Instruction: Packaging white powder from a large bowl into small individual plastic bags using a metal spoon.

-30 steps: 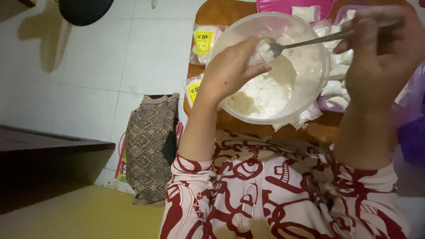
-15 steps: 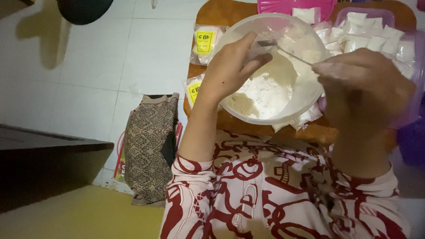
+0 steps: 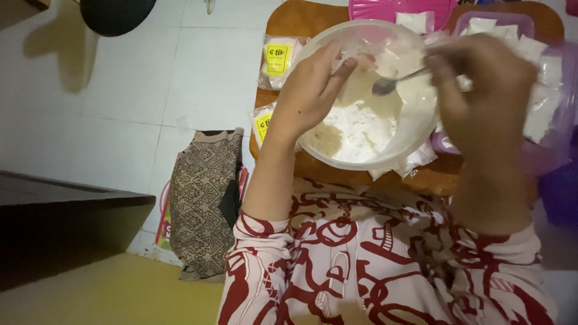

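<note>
A patterned brown bag (image 3: 201,198) lies on the white tiled floor (image 3: 120,90); pink lid (image 3: 400,9) behind

Your bowl (image 3: 361,144) sits on the table (image 3: 289,18), flour (image 3: 361,123) in it, spoon (image 3: 391,83) above the flour. Packets (image 3: 278,60) lie left, tubs (image 3: 542,138) right, a bag (image 3: 201,204) on the floor (image 3: 120,90).

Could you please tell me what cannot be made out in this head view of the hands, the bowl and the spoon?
- Spoon handle: hidden inside the right hand; only the scoop end shows.
- What the left hand pinches at the bowl rim: covered by its fingers.
- Purple tub: cut off by the right edge, partly behind the right hand.
- Pink tray: cut off by the top edge.
- Whether the spoon carries powder: too blurred to tell.
</note>
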